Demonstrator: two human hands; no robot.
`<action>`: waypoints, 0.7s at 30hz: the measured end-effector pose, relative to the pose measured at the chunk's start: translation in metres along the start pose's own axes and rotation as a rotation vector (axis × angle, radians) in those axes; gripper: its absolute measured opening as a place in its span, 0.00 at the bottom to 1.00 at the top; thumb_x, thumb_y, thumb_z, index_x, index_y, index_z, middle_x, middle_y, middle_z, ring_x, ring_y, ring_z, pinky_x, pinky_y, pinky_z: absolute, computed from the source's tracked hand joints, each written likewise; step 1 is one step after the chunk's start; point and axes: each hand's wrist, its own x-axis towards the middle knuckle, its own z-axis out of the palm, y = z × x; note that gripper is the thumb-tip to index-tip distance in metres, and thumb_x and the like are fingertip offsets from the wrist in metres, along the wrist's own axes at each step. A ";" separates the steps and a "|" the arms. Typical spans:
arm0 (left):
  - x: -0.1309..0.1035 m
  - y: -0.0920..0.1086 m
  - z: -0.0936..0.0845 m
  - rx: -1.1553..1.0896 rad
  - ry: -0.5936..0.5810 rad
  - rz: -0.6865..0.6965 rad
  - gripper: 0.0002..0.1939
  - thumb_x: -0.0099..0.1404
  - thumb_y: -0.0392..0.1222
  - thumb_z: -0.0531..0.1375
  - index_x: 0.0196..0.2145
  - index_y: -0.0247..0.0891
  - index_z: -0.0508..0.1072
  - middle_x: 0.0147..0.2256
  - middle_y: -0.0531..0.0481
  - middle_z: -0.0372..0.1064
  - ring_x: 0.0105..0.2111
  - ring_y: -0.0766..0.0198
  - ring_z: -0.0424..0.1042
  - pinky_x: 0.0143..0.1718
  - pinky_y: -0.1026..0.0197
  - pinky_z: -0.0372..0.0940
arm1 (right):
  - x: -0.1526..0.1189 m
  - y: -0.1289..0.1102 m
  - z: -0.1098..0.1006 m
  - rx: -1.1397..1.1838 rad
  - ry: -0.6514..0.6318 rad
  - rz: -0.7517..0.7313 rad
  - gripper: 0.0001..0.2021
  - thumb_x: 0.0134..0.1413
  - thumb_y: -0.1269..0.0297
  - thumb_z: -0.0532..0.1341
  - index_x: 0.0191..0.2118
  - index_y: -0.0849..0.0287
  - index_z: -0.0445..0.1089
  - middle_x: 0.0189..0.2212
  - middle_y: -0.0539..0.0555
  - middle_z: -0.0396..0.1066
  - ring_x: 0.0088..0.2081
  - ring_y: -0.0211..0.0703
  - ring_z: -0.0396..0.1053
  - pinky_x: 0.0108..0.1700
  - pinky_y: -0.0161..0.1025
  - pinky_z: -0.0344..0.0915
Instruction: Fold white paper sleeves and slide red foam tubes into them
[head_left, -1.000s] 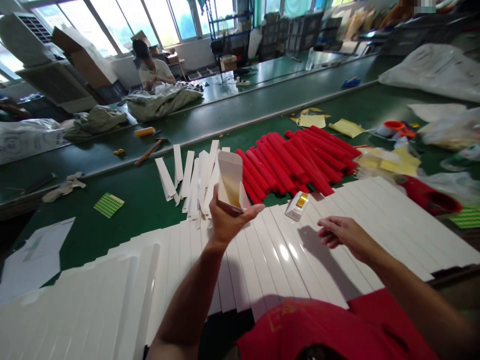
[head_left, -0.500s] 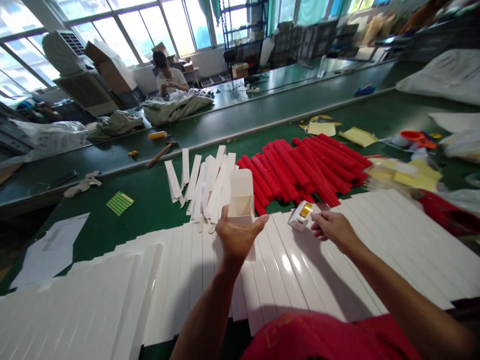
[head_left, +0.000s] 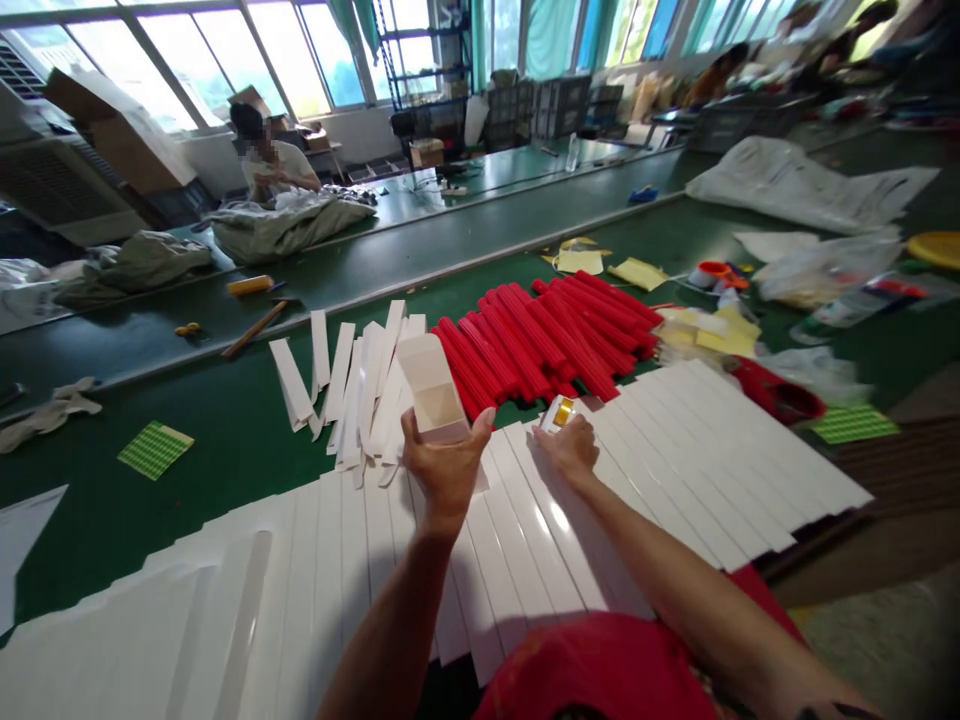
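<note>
My left hand [head_left: 444,470] is wrapped round the lower end of an open white box [head_left: 436,395], whose flap stands up. To its right, my right hand [head_left: 571,448] has its fingers against a small white item with a gold-coloured patch [head_left: 558,413]; whether they grip it is hard to tell. Both hands are over a row of long white flat boxes [head_left: 517,500]. Just beyond lies a pile of red ribbed tubes [head_left: 525,340]. Narrow white folded strips [head_left: 360,390] are heaped to the left of the open box.
Yellow papers [head_left: 724,330], a red tape dispenser [head_left: 772,388] and plastic bags [head_left: 832,265] lie on the right. A hammer [head_left: 255,328] and green-patterned card [head_left: 156,449] are on the left. A person [head_left: 274,165] sits across the tables.
The view has swung right. My right hand has moved in around the small white item, its fingers now lower and closer to it. My left hand still holds the open box.
</note>
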 end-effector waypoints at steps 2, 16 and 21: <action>0.002 -0.001 -0.001 -0.032 -0.016 -0.007 0.30 0.40 0.55 0.74 0.34 0.40 0.67 0.25 0.54 0.68 0.31 0.54 0.76 0.39 0.51 0.74 | 0.004 0.005 0.001 -0.035 0.024 -0.013 0.33 0.49 0.52 0.63 0.54 0.73 0.59 0.50 0.77 0.66 0.52 0.66 0.67 0.50 0.52 0.65; 0.008 0.000 0.016 -0.052 -0.153 -0.090 0.36 0.37 0.58 0.74 0.38 0.36 0.68 0.30 0.49 0.72 0.28 0.58 0.74 0.30 0.57 0.71 | 0.070 0.155 -0.089 -0.158 0.091 -0.087 0.32 0.55 0.60 0.58 0.62 0.73 0.53 0.52 0.72 0.68 0.51 0.58 0.70 0.50 0.44 0.66; 0.002 0.001 0.025 -0.102 -0.205 -0.109 0.36 0.39 0.57 0.74 0.40 0.37 0.66 0.32 0.46 0.74 0.31 0.56 0.76 0.31 0.56 0.72 | 0.088 0.137 -0.090 -0.132 0.127 -0.006 0.28 0.50 0.49 0.61 0.51 0.65 0.68 0.46 0.79 0.70 0.48 0.71 0.70 0.41 0.54 0.65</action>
